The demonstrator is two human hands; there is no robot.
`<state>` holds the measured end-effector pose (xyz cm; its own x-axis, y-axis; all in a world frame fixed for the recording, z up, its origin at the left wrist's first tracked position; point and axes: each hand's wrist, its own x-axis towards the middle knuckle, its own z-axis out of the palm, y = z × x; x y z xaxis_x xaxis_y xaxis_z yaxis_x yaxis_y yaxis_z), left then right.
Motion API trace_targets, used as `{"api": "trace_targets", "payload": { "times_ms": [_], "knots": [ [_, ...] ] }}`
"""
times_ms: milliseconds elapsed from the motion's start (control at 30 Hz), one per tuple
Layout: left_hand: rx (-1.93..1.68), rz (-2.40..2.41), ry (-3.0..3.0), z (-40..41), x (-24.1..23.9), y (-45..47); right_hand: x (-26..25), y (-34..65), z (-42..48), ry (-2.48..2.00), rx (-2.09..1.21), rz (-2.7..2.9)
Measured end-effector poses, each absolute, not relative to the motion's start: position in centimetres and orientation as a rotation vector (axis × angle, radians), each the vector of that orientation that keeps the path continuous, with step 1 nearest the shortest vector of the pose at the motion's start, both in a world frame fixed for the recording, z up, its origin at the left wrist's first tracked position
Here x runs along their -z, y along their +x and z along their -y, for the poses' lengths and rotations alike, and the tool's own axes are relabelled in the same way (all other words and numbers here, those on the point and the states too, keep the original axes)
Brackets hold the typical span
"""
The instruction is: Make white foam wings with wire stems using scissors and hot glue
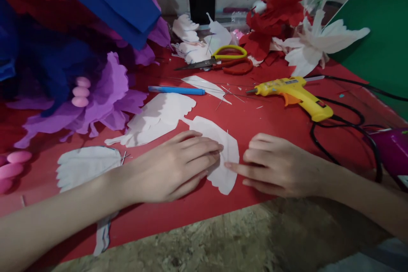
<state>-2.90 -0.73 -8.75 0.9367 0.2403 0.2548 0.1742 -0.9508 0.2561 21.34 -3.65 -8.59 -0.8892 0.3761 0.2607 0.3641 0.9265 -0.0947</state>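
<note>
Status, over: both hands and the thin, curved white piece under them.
Left hand on thin, curved white piece, right hand extending one finger onto it. Piece lies on red sheet. Yellow pistol-shaped glue gun beyond right hand, clear of piece.

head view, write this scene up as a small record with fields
left hand: fingers lying on a white petal-shaped piece
right hand: index fingertip touching the same piece
surface: red sheet
tools: blue pen, scissors with one yellow and one red handle, yellow glue gun
glue gun nozzle: pointing left in the picture
decorations: purple petals at left, white flower at far right
</note>
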Motion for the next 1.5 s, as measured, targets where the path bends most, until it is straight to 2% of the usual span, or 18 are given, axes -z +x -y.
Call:
{"api": "trace_targets", "payload": {
  "times_ms": [300, 500, 733, 1033, 1133, 1300, 1500],
  "knots": [
    [-0.341, -0.322, 2.896, 0.9, 8.9, -3.2, 8.5, 21.1, 4.9, -0.459, -0.465, 2.709],
    [-0.455, -0.462, 2.795, 0.7, 8.6, -3.2, 8.8, 21.7, 3.8, -0.785, -0.301, 2.503],
    [-0.68, -0.761, 2.455, 0.7, 8.6, -3.5, 9.3, 19.9, 4.8, -0.67, -0.201, 2.547],
    [-0.506, -0.599, 2.514, 0.1, 8.6, -3.2, 9.5, 18.6, 5.2, -0.507, -0.044, 2.581],
    [-0.504, -0.559, 2.534, 0.1, 8.4, -3.3, 9.5, 18.5, 5.4, -0.548, -0.126, 2.539],
    [-0.488, -0.456, 2.622, 0.3, 8.3, -3.1, 8.9, 18.3, 5.4, -0.704, -0.448, 2.287],
    [-0.568, -0.231, 2.843, 0.8, 8.5, -3.1, 8.7, 18.9, 4.1, -0.581, -0.409, 2.469]
  ]
}}
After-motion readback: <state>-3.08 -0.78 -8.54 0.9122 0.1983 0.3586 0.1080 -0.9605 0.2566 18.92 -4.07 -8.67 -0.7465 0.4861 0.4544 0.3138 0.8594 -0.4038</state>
